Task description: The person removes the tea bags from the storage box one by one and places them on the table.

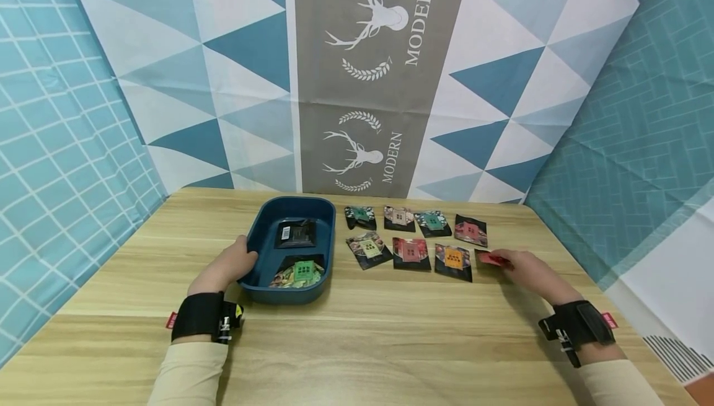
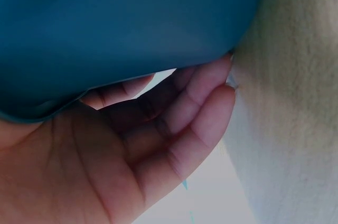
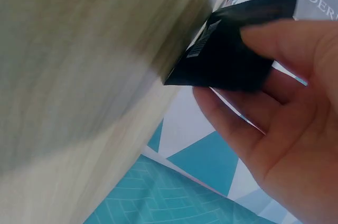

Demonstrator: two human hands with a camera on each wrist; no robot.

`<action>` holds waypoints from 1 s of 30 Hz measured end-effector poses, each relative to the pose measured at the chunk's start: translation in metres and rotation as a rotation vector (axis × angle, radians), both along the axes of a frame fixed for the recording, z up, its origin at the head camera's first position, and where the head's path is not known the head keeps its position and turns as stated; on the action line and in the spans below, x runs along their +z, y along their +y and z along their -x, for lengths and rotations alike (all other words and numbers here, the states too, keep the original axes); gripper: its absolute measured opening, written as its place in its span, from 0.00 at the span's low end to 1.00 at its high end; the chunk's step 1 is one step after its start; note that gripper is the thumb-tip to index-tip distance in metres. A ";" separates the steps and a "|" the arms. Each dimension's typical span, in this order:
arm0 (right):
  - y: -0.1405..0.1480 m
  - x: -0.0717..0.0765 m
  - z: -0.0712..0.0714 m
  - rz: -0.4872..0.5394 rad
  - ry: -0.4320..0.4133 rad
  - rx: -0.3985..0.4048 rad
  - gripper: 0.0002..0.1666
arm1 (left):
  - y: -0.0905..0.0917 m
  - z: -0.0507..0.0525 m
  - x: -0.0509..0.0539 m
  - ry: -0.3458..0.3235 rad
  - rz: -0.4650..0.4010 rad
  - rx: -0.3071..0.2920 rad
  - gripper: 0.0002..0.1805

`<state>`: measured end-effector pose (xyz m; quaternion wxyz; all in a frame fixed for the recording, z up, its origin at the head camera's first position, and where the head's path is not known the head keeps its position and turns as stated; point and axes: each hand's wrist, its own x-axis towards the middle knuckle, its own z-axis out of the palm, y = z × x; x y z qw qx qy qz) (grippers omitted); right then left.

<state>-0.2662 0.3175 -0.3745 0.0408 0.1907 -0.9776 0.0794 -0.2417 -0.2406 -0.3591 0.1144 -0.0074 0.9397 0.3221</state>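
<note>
My left hand [image 1: 231, 263] grips the left wall of a dark blue plastic bin [image 1: 326, 251], its fingers [image 2: 179, 134] bent against the outside in the left wrist view. Inside the bin lie a black packet showing a white label [image 1: 295, 233] and a packet with a green label [image 1: 301, 271]. At the right end of the front row, my right hand [image 1: 521, 268] pinches a small black-and-red packet [image 1: 488, 258] between thumb and fingers. The right wrist view shows that packet's black back [image 3: 232, 49], tilted, one edge at the tabletop.
Several flat packets lie in two rows right of the bin, among them an orange-labelled one [image 1: 453, 260] and a red-labelled one [image 1: 470, 230]. They rest on a wooden table [image 1: 357, 344]. A patterned cloth backdrop [image 1: 245, 83] stands behind its far edge.
</note>
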 end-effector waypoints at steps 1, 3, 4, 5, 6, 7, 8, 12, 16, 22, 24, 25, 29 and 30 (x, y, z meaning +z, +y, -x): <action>0.000 0.000 0.000 -0.002 -0.025 -0.002 0.20 | 0.000 0.000 0.000 0.000 0.002 -0.001 0.33; 0.002 -0.001 -0.001 -0.002 -0.069 -0.002 0.22 | 0.000 0.000 0.001 -0.001 0.001 -0.001 0.33; 0.002 -0.001 -0.001 -0.002 -0.087 -0.002 0.24 | 0.000 0.000 0.001 0.000 -0.002 -0.001 0.32; 0.003 -0.001 -0.001 -0.003 -0.103 0.003 0.24 | 0.000 -0.001 0.002 0.001 -0.004 0.000 0.32; 0.004 -0.001 -0.001 0.001 -0.118 0.002 0.25 | 0.000 -0.001 0.002 0.001 -0.007 0.001 0.32; 0.004 -0.001 -0.001 0.007 -0.130 -0.001 0.25 | 0.000 -0.001 0.002 0.001 -0.010 0.003 0.32; 0.005 -0.002 -0.001 0.012 -0.141 -0.002 0.26 | 0.000 -0.001 0.002 0.002 -0.012 0.003 0.32; 0.007 -0.002 -0.002 0.029 -0.175 0.008 0.26 | 0.000 -0.001 0.003 0.004 -0.017 0.004 0.31; 0.008 -0.002 -0.002 0.029 -0.173 0.031 0.27 | 0.000 0.000 0.002 0.007 -0.014 0.006 0.31; 0.006 -0.001 -0.002 0.044 -0.163 0.045 0.25 | 0.001 -0.001 0.002 0.000 -0.012 0.003 0.32; 0.003 0.001 -0.001 0.049 -0.167 0.042 0.24 | 0.002 -0.001 0.002 -0.002 -0.012 0.000 0.32; 0.001 0.002 0.000 0.050 -0.171 0.036 0.23 | 0.002 -0.001 0.002 -0.002 -0.009 -0.001 0.32; -0.007 0.005 0.003 0.039 -0.171 0.033 0.24 | 0.002 -0.002 0.003 0.011 0.001 0.001 0.32; -0.009 0.006 0.004 0.038 -0.167 0.039 0.24 | 0.002 -0.002 0.002 0.014 0.004 0.003 0.31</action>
